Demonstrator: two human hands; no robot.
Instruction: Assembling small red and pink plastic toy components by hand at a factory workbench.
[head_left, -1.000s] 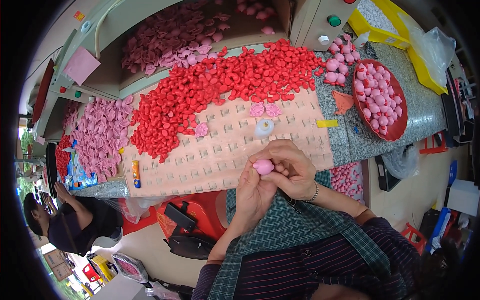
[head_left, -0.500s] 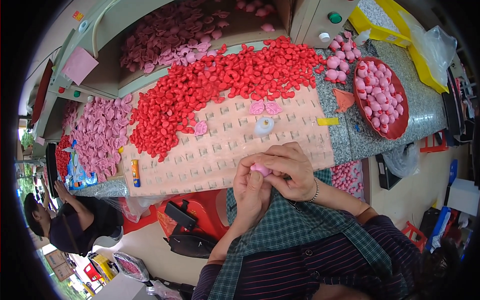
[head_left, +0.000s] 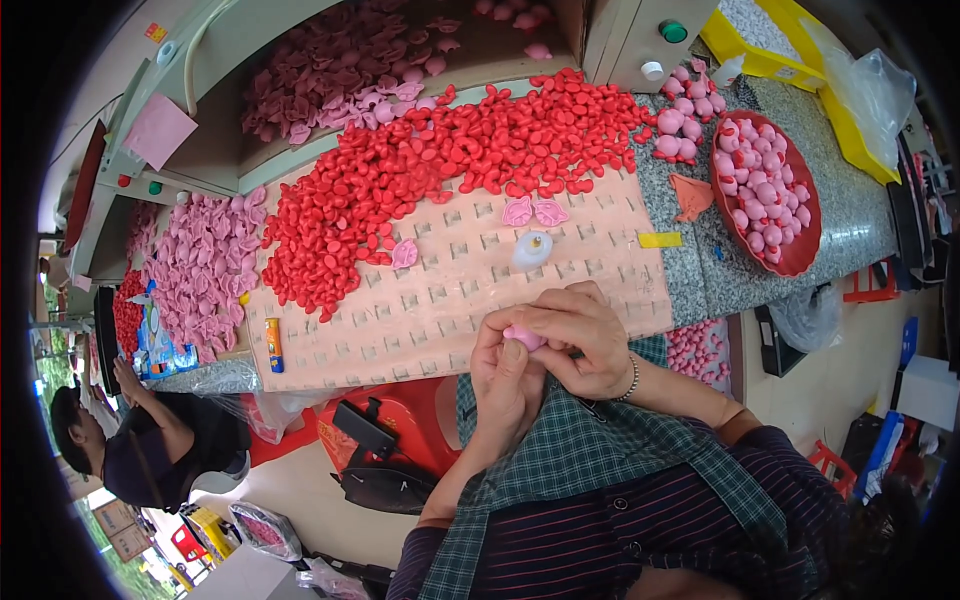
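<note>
The left hand [head_left: 503,392] and right hand [head_left: 588,338] are pinching 1 pink ball [head_left: 523,338] by the mat's near edge. Red bits [head_left: 430,165] are covering the pale pink mat's [head_left: 420,335] back; 1 other person [head_left: 150,455] is sitting leftward.

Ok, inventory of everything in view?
Mat: one, pale pink, centre
Bean-shaped pieces: many, red, mat's far side
Loose folded pieces: three, pink, on mat
Nozzled bottle: one, whitish, on mat
Tube: one, orange and blue, mat's left
Curled pieces: many, pink, left
Bowl: one, red, right
Balls: many, pink, inside bowl
Granule bin: one, yellow, upper right
Co-worker: one, dark-clothed, lower left
Rounded piece: one, pink, lower centre
Left hand, right hand: two, bare, pinching rounded piece
</note>
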